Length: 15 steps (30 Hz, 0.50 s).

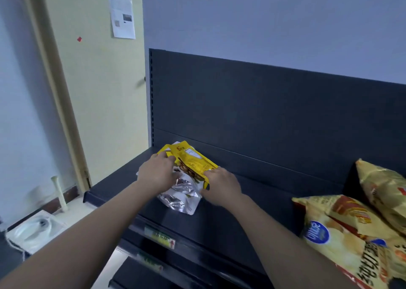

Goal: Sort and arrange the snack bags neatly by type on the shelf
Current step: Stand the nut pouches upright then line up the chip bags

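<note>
Yellow pouches (193,159) lie stacked at the left end of the dark shelf (274,185), overlapping a silver foil bag (182,198). The left hand (157,172) curls its fingers over the stack's left edge, and the right hand (222,185) pinches the top pouch's lower corner. To do this well, square the edges with even pressure from both sides, since slick foil probably slides, and keep this pile well apart from the chip bags (342,229) at far right.

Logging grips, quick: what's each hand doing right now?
Left hand: holds the yellow snack bag at its upper edge.
Right hand: grips the same bag's lower corner.
</note>
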{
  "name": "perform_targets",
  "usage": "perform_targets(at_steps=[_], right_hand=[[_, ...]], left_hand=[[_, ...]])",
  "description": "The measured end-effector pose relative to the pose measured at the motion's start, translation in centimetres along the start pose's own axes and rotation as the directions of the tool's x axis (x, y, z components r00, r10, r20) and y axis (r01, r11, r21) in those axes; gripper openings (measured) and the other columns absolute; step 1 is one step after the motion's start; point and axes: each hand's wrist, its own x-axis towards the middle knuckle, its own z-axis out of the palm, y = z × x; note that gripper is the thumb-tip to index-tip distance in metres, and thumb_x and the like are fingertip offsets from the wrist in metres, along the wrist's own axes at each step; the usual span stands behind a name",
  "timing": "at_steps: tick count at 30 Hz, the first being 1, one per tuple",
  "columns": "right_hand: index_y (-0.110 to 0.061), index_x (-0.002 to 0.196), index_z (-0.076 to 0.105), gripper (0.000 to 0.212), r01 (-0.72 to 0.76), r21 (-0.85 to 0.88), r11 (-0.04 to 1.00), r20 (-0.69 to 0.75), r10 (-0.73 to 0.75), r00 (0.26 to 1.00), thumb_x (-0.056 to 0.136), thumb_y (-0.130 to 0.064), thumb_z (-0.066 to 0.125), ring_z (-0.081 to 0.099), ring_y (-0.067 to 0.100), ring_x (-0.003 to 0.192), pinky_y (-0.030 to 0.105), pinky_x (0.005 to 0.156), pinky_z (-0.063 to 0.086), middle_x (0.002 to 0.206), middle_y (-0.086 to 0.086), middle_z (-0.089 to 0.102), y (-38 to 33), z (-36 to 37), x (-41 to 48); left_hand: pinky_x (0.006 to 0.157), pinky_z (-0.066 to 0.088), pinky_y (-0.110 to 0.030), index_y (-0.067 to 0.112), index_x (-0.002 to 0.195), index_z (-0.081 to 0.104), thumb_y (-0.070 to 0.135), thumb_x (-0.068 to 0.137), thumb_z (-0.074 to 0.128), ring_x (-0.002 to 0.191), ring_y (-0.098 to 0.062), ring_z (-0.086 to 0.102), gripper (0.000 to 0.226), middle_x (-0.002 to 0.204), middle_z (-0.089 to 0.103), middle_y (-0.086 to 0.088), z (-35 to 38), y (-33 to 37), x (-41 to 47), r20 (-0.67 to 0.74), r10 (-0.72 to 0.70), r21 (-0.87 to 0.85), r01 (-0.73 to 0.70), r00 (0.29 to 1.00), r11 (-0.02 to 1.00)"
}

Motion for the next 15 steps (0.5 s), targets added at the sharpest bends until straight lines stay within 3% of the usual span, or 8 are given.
perform_targets(at_steps=[4, 8, 11, 13, 15], right_hand=[[-0.011, 0.107, 0.057, 0.031, -0.082, 0.048, 0.995, -0.004, 0.082, 0.997, 0.088, -0.035, 0.058, 0.052, 0.030, 0.112, 0.034, 0.077, 0.038, 0.117, 0.009, 0.058, -1.7, 0.3, 2.6], [-0.011, 0.122, 0.055, 0.038, -0.108, 0.061, 0.992, 0.009, 0.107, 0.994, 0.089, -0.030, 0.058, 0.048, 0.028, 0.124, 0.035, 0.091, 0.043, 0.131, 0.008, 0.054, -2.1, 1.4, 4.5], [-0.014, 0.133, 0.048, 0.050, -0.123, 0.043, 0.992, 0.042, 0.121, 0.992, 0.086, -0.025, 0.059, 0.041, 0.029, 0.131, 0.038, 0.099, 0.041, 0.140, 0.009, 0.046, -1.6, 2.4, 5.8], [-0.015, 0.138, 0.044, 0.054, -0.129, -0.006, 0.992, 0.036, 0.130, 0.991, 0.087, -0.025, 0.060, 0.040, 0.030, 0.132, 0.039, 0.098, 0.041, 0.141, 0.010, 0.045, -1.1, 2.9, 6.5], [-0.015, 0.134, 0.048, 0.043, -0.116, -0.080, 0.990, -0.026, 0.114, 0.993, 0.092, -0.023, 0.056, 0.044, 0.030, 0.126, 0.037, 0.087, 0.044, 0.135, 0.010, 0.051, -0.4, 3.4, 6.9]], left_hand=[[0.094, 0.046, -0.043, 0.010, 0.123, 0.051, 0.058, 0.093, 0.047, 0.119, -0.032, 0.050, 0.057, 0.125, 0.051, -0.013, 0.6, -1.9, 2.8, 0.145, 0.005, -0.047, 0.002, 0.989, 0.999], [0.078, 0.042, -0.031, 0.010, 0.108, 0.060, 0.055, 0.093, 0.050, 0.107, -0.025, 0.059, 0.049, 0.110, 0.064, -0.008, 1.5, -2.5, 5.0, 0.241, 0.009, -0.235, 0.049, 0.970, 0.971], [0.075, 0.039, -0.027, 0.014, 0.108, 0.062, 0.043, 0.094, 0.055, 0.101, -0.022, 0.059, 0.033, 0.106, 0.066, -0.005, 1.6, -2.1, 6.2, 0.247, 0.023, -0.391, 0.078, 0.969, 0.917], [0.069, 0.038, -0.026, 0.018, 0.092, 0.055, 0.035, 0.095, 0.057, 0.093, -0.020, 0.054, 0.018, 0.094, 0.060, -0.002, 1.6, -1.9, 6.8, 0.254, -0.007, -0.447, 0.124, 0.967, 0.886], [0.067, 0.035, -0.026, 0.019, 0.088, 0.049, 0.035, 0.093, 0.060, 0.089, -0.018, 0.050, 0.021, 0.091, 0.055, 0.000, 1.7, -1.9, 7.2, 0.280, -0.051, -0.468, 0.182, 0.959, 0.864]])
